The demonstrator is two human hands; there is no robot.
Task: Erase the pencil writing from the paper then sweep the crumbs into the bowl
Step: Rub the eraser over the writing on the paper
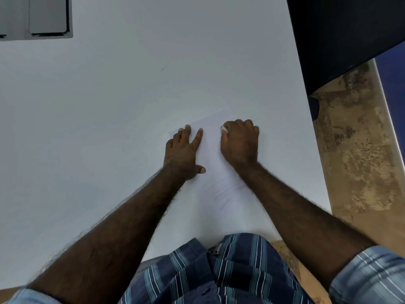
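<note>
Paper (210, 137): flat on white table (109, 106), frame centre. Left hand (184, 152): fingers straight, pressing paper's left side. Right hand (240, 142): curled round small white eraser (224, 129), on paper's upper right.

A white table (109, 128) stands on mottled brown floor (361, 150), dark furniture (339, 29) beside it.

White table (109, 128); white paper (210, 154) flat on it near front-right edge, faint pencil lines.
</note>
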